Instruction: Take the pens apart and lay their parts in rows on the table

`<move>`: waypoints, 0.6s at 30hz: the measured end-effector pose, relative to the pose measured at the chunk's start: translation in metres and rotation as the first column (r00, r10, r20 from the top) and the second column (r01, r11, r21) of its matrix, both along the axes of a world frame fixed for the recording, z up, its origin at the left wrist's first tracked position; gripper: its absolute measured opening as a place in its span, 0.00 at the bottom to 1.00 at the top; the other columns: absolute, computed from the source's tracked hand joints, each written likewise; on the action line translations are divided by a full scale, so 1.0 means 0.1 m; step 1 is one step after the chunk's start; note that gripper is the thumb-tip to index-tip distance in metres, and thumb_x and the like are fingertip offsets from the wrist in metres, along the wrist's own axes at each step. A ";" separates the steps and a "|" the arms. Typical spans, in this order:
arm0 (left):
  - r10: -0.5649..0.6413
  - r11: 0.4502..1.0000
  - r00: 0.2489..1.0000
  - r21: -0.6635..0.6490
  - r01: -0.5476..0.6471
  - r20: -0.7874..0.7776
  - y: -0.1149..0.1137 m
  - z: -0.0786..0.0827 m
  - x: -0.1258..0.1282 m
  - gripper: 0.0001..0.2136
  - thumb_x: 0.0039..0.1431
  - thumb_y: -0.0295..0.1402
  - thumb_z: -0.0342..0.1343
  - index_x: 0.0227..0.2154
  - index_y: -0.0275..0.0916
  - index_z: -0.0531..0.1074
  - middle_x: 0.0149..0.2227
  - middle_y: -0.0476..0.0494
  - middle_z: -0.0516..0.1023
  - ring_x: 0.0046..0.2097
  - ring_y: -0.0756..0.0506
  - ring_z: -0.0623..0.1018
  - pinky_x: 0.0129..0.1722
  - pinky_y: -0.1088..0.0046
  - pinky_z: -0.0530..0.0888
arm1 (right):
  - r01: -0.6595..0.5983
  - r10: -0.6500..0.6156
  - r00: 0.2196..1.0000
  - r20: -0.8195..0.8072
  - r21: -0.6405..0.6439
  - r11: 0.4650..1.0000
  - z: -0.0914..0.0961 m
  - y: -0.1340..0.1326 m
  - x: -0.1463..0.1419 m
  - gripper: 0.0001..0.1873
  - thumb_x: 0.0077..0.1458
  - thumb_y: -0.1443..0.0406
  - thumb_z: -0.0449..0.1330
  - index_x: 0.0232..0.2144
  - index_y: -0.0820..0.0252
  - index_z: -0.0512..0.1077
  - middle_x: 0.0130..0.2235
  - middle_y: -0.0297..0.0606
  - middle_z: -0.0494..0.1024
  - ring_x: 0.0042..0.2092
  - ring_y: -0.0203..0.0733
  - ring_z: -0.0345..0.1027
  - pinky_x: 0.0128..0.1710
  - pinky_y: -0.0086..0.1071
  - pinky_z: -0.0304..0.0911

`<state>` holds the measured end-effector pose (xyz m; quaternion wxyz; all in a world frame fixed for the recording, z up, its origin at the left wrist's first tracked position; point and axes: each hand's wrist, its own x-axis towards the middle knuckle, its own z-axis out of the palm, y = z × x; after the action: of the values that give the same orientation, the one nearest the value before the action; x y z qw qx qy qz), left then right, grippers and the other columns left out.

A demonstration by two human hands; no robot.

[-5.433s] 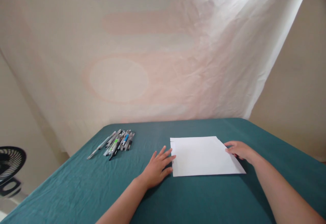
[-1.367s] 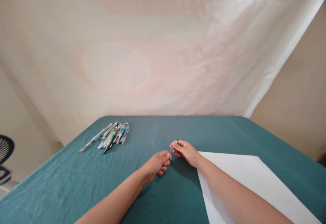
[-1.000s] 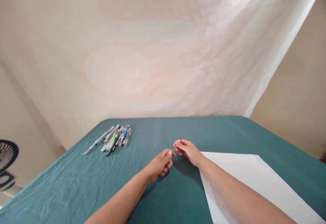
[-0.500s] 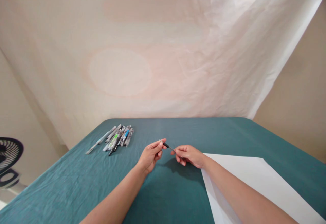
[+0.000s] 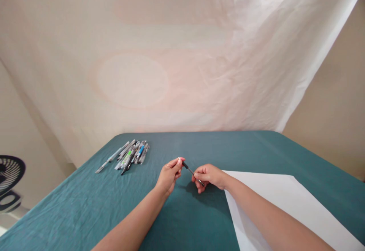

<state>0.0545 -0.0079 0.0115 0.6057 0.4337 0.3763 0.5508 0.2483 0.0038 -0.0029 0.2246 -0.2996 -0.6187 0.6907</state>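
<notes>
Pen (image 5: 191,170) is btwn both hands, mid-frame, up off the tbl (image 5: 176,224), slanting down L to R: blk section at L end, greyish barrel toward R. L hand (image 5: 169,175) pinches the blk end w/ thumb + fingertips; that tip mostly hidden. R hand (image 5: 210,176) pinches the barrel w/ thumb + fingers, far end poking out past the thumb. Paper (image 5: 288,201), wht, lies flat to the R; R forearm (image 5: 265,215) crosses above it, near part out of frame. Pen pile (image 5: 131,155) at far L of tbl, well apart from hands: mostly grey/clear + blk, one w/ green patch, one w/ blue, a long pale one along its L side. Fan (image 5: 10,173), blk, cut off at L frame edge. Pale drape (image 5: 182,80) w/ faint pink shapes behind tbl; plain wall (image 5: 336,114) R of it.
</notes>
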 end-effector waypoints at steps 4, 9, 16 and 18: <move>0.025 1.000 1.000 0.000 -0.025 -0.013 0.02 -0.01 -0.01 0.18 0.46 0.41 0.61 0.36 0.32 0.73 0.22 0.52 0.61 0.21 0.57 0.57 0.18 0.82 0.50 | 0.097 -0.102 0.992 0.069 0.078 0.992 0.00 -0.04 -0.06 0.22 0.46 0.51 0.61 0.30 0.66 0.68 0.23 0.35 0.74 0.24 0.36 0.70 0.23 0.26 0.63; -0.003 1.000 0.999 -0.027 0.004 0.035 0.03 -0.03 -0.01 0.19 0.48 0.41 0.60 0.38 0.32 0.72 0.19 0.54 0.58 0.21 0.57 0.56 0.18 0.82 0.50 | 0.109 -0.109 0.994 0.000 0.009 0.994 0.03 -0.08 -0.10 0.25 0.46 0.48 0.59 0.36 0.62 0.64 0.28 0.37 0.75 0.25 0.35 0.70 0.18 0.24 0.60; -0.020 0.998 0.998 -0.066 0.024 0.057 0.01 -0.05 0.02 0.21 0.45 0.42 0.61 0.40 0.32 0.72 0.19 0.54 0.60 0.20 0.58 0.57 0.17 0.82 0.50 | 0.050 -0.061 0.995 -0.085 -0.126 0.991 0.02 -0.08 -0.08 0.21 0.49 0.50 0.58 0.34 0.62 0.64 0.26 0.34 0.74 0.26 0.35 0.70 0.27 0.30 0.66; -0.016 0.997 0.998 -0.071 0.020 0.062 0.01 -0.05 0.02 0.21 0.45 0.42 0.62 0.39 0.32 0.72 0.19 0.54 0.60 0.21 0.57 0.57 0.17 0.83 0.51 | 0.054 -0.068 0.993 -0.101 -0.135 0.989 0.01 -0.07 -0.08 0.22 0.50 0.48 0.56 0.36 0.61 0.63 0.29 0.36 0.74 0.27 0.37 0.71 0.27 0.30 0.66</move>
<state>0.0563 -0.0065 0.0063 0.6372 0.3977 0.3731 0.5447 0.2403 -0.0037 -0.0016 0.2576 -0.2956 -0.5495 0.7377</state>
